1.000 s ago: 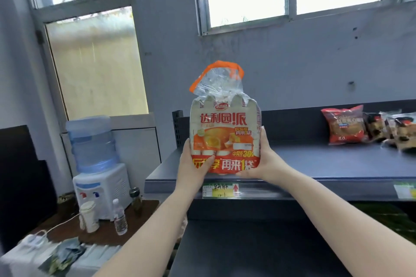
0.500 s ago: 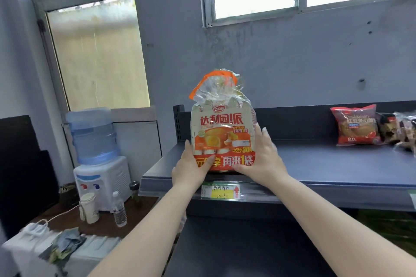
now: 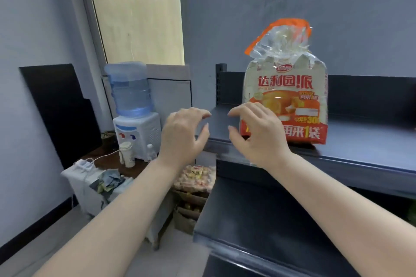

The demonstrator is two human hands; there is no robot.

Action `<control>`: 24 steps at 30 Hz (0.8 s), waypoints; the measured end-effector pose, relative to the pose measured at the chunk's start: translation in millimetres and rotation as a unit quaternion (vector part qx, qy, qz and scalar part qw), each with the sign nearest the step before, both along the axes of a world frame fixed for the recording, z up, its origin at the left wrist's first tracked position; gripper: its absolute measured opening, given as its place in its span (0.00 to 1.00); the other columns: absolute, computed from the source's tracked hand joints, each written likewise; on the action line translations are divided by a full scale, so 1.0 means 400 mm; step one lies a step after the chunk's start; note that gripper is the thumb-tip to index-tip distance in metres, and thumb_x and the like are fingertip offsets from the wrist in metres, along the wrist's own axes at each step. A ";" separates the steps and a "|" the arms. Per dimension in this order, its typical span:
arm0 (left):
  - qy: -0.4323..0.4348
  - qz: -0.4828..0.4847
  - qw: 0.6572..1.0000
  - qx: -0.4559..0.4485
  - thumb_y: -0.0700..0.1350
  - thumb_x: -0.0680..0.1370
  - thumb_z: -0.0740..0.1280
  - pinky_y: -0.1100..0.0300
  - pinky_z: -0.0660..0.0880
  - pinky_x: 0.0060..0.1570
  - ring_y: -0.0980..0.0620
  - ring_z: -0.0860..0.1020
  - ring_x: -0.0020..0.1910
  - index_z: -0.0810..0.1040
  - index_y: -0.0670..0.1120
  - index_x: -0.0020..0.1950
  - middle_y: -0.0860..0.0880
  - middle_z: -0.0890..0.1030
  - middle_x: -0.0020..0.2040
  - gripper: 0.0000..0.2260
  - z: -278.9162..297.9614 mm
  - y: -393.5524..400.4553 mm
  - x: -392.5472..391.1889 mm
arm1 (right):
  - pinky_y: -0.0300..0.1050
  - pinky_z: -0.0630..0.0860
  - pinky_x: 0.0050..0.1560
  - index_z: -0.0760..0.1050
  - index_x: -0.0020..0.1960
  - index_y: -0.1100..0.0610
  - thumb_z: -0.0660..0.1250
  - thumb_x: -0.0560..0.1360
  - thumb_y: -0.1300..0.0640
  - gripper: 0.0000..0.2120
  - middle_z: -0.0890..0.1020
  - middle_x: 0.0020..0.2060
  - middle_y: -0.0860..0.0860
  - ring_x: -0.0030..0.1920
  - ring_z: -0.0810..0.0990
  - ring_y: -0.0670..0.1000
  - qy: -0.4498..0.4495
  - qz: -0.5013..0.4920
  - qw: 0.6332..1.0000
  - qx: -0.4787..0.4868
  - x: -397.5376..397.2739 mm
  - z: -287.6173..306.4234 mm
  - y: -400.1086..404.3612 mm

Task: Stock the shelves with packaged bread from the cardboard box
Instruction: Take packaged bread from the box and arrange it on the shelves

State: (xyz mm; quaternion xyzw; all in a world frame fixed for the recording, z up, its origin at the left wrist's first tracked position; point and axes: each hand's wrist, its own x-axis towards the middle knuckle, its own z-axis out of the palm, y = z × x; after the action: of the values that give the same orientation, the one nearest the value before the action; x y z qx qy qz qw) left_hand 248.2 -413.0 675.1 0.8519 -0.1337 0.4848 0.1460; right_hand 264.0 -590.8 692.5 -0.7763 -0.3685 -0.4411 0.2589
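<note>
A tall bag of packaged bread [image 3: 286,87], white and orange with a clear top, stands upright on the dark upper shelf [image 3: 364,139] near its left end. My left hand [image 3: 182,135] hovers left of the shelf end, fingers loosely curled, holding nothing. Just in front of the bag's lower left corner is my right hand [image 3: 256,132], also loosely curled and apart from the bag. Below, a cardboard box [image 3: 191,207] on the floor holds another bread package [image 3: 195,177].
A lower dark shelf [image 3: 258,227] juts out under the upper one. To the left stands a water dispenser [image 3: 135,117] on a low table with a paper cup [image 3: 127,153], a small bottle and a white power strip [image 3: 84,164].
Both hands have let go of the bread bag, which now stands on the upper shelf. The hands have drawn back toward the left, and the view has turned left and down.
</note>
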 end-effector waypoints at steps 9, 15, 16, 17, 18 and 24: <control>0.171 0.190 0.967 0.015 0.48 0.70 0.58 0.53 0.75 0.41 0.43 0.81 0.38 0.81 0.43 0.45 0.46 0.83 0.40 0.14 -0.175 0.501 -0.241 | 0.46 0.72 0.45 0.75 0.54 0.54 0.63 0.74 0.53 0.10 0.80 0.49 0.50 0.51 0.77 0.54 0.186 0.105 0.958 -0.191 -0.059 -0.173 0.514; 0.310 0.351 0.879 -0.084 0.43 0.75 0.60 0.53 0.74 0.49 0.44 0.79 0.50 0.79 0.45 0.52 0.48 0.82 0.49 0.11 -0.350 0.784 -0.494 | 0.46 0.73 0.48 0.73 0.58 0.54 0.63 0.76 0.51 0.13 0.78 0.55 0.51 0.55 0.76 0.54 0.280 0.182 0.881 -0.334 -0.163 -0.376 0.861; 0.333 0.372 0.861 -0.100 0.43 0.76 0.61 0.54 0.73 0.50 0.46 0.78 0.52 0.79 0.46 0.54 0.49 0.81 0.52 0.10 -0.383 0.820 -0.534 | 0.45 0.73 0.48 0.73 0.58 0.54 0.63 0.76 0.52 0.13 0.77 0.55 0.51 0.55 0.76 0.53 0.285 0.198 0.870 -0.350 -0.183 -0.409 0.908; 0.356 0.389 0.842 -0.116 0.43 0.76 0.62 0.55 0.72 0.50 0.47 0.77 0.54 0.78 0.47 0.56 0.50 0.80 0.54 0.10 -0.416 0.851 -0.572 | 0.45 0.73 0.48 0.73 0.58 0.55 0.63 0.76 0.52 0.13 0.77 0.55 0.51 0.55 0.76 0.53 0.289 0.213 0.859 -0.364 -0.204 -0.442 0.952; 0.378 0.402 0.823 -0.134 0.43 0.77 0.61 0.57 0.72 0.48 0.48 0.77 0.55 0.77 0.47 0.57 0.50 0.80 0.55 0.10 -0.450 0.876 -0.610 | 0.45 0.73 0.48 0.73 0.59 0.55 0.63 0.76 0.52 0.13 0.77 0.55 0.50 0.55 0.76 0.53 0.297 0.224 0.848 -0.377 -0.226 -0.475 0.992; 0.463 0.463 0.703 -0.278 0.43 0.76 0.62 0.54 0.75 0.49 0.48 0.76 0.55 0.76 0.48 0.57 0.50 0.78 0.57 0.10 -0.691 0.974 -0.789 | 0.46 0.74 0.48 0.72 0.60 0.55 0.64 0.75 0.51 0.15 0.77 0.56 0.50 0.54 0.76 0.53 0.353 0.262 0.776 -0.451 -0.312 -0.692 1.166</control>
State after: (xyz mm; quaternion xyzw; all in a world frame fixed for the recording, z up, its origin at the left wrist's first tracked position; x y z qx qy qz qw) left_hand -67.3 -23.4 398.8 0.8447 0.5028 0.0507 0.1767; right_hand 139.3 -124.2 415.7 -0.7789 -0.5970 0.1661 0.0963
